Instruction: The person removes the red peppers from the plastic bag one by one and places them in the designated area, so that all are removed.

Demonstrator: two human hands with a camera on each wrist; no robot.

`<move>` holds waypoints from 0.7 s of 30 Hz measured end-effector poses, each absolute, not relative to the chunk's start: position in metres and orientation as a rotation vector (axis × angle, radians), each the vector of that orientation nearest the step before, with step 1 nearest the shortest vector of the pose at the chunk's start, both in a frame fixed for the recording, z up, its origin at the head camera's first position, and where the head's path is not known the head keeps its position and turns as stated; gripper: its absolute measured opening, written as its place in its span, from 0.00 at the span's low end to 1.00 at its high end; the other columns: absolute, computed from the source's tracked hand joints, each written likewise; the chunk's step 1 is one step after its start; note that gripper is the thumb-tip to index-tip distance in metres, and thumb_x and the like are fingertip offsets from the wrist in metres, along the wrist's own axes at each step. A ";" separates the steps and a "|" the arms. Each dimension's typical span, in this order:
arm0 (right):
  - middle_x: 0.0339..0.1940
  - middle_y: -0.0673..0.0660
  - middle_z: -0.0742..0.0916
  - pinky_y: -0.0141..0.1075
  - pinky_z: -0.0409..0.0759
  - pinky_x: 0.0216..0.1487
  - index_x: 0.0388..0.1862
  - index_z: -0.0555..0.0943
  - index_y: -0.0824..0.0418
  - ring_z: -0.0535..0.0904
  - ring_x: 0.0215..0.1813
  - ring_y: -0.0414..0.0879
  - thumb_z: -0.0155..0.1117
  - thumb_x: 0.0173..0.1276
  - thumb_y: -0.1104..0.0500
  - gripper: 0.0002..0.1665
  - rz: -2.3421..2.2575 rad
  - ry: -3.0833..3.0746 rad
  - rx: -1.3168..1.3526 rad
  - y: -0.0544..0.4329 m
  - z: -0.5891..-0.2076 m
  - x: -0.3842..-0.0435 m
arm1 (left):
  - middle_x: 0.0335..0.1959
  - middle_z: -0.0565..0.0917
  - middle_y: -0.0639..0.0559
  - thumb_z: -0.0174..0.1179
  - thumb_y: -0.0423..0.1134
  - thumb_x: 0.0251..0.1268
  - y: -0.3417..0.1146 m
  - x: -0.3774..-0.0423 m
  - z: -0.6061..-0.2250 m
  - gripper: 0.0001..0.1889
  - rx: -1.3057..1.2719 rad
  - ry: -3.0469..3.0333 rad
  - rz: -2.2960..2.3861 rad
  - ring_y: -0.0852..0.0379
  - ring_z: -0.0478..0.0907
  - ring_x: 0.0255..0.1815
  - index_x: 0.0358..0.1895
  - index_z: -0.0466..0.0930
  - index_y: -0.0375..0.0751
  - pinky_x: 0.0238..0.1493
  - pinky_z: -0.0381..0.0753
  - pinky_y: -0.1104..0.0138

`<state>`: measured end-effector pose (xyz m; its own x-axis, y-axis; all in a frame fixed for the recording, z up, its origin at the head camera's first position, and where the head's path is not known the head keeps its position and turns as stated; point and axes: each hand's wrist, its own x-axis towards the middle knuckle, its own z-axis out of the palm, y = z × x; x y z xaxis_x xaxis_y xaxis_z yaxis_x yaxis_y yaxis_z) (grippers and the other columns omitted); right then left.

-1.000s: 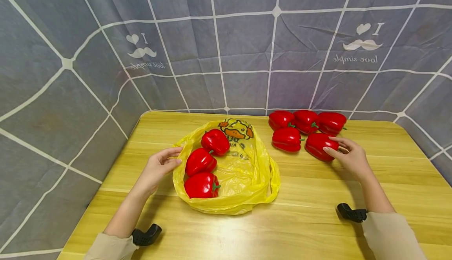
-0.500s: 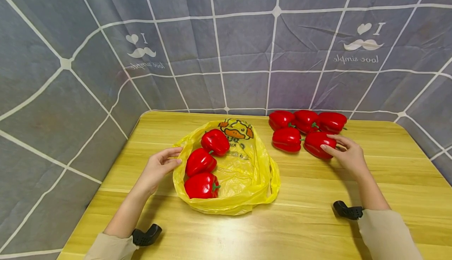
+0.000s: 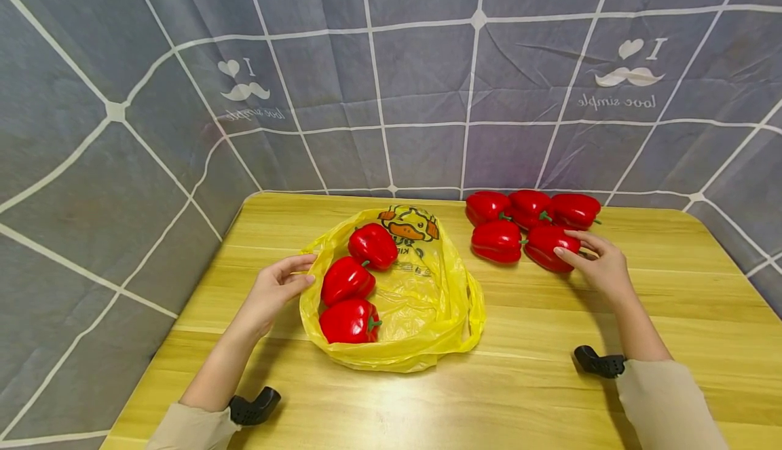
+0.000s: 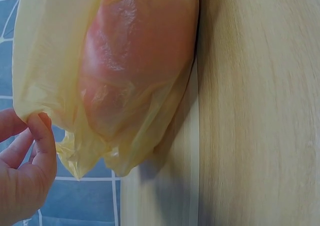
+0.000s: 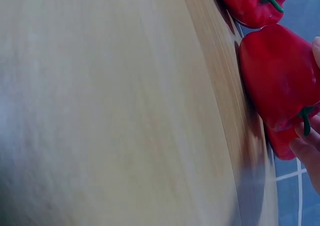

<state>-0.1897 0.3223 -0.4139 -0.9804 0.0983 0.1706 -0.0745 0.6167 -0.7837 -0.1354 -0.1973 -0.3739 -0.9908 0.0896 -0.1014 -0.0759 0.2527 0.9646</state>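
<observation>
At the left rim of a yellow plastic bag (image 3: 421, 311), my left hand (image 3: 277, 292) pinches the film between thumb and fingers; the left wrist view shows this pinch close up. The bag lies with its mouth spread wide. Inside it are three red bell peppers, among them a front one (image 3: 348, 321) with a green stem. My right hand (image 3: 605, 270) holds another red bell pepper (image 3: 544, 250) at its stem end, thumb on one side and fingers on the other. In the right wrist view this pepper (image 5: 280, 75) appears low against the table.
Close around the held pepper lie several more red bell peppers: one to its left (image 3: 496, 241) and a back row including a right-hand one (image 3: 574, 211). A grey patterned curtain (image 3: 421, 97) stands behind the wooden table (image 3: 519, 382).
My right hand has shifted slightly left and back, and the bell pepper it holds has slid the same way, nearer its neighbours. The left hand and bag stay put.
</observation>
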 end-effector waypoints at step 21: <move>0.58 0.63 0.76 0.36 0.72 0.50 0.56 0.76 0.65 0.67 0.55 0.36 0.68 0.60 0.54 0.28 1.135 -2.645 0.113 0.321 -0.395 -0.185 | 0.55 0.71 0.34 0.57 0.31 0.64 -0.193 -0.136 -0.375 0.23 0.035 2.357 1.863 0.62 0.74 0.43 0.62 0.67 0.28 0.44 0.75 0.75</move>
